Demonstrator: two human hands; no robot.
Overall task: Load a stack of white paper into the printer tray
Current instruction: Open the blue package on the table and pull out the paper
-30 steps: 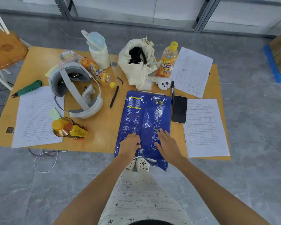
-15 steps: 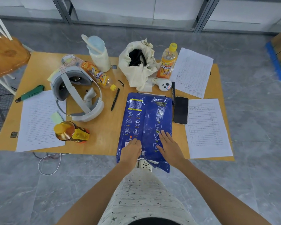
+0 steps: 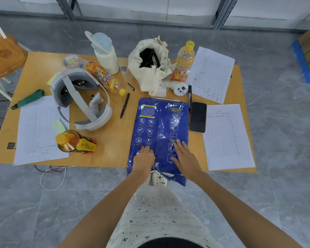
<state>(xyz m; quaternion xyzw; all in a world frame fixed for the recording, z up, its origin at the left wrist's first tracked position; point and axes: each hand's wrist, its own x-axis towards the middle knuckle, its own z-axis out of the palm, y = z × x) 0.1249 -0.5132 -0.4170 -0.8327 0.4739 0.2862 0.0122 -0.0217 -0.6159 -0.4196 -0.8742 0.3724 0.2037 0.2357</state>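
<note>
plainly, the blue-wrapped ream of paper (image 3: 159, 133) lay lengthwise on the tabletop (image 3: 115, 140), its near end hanging over the front edge toward the person, which looked like a way to bring the wrapper's sealed end within reach for opening. no printer or tray was in view.

the left hand (image 3: 143, 161) sat on the near left part of the wrapper, fingers curled down and pressing at the centre seam; whether that grip pinched the film or only pushed on it could not be told. the right hand (image 3: 185, 158) lay flat on the near right part, fingers spread and pointing away, holding nothing, seemingly steadying the pack. both forearms reached forward from the body, converging on the ream. just right of it lay a black phone (image 3: 198, 116), clear of the hands.
</note>
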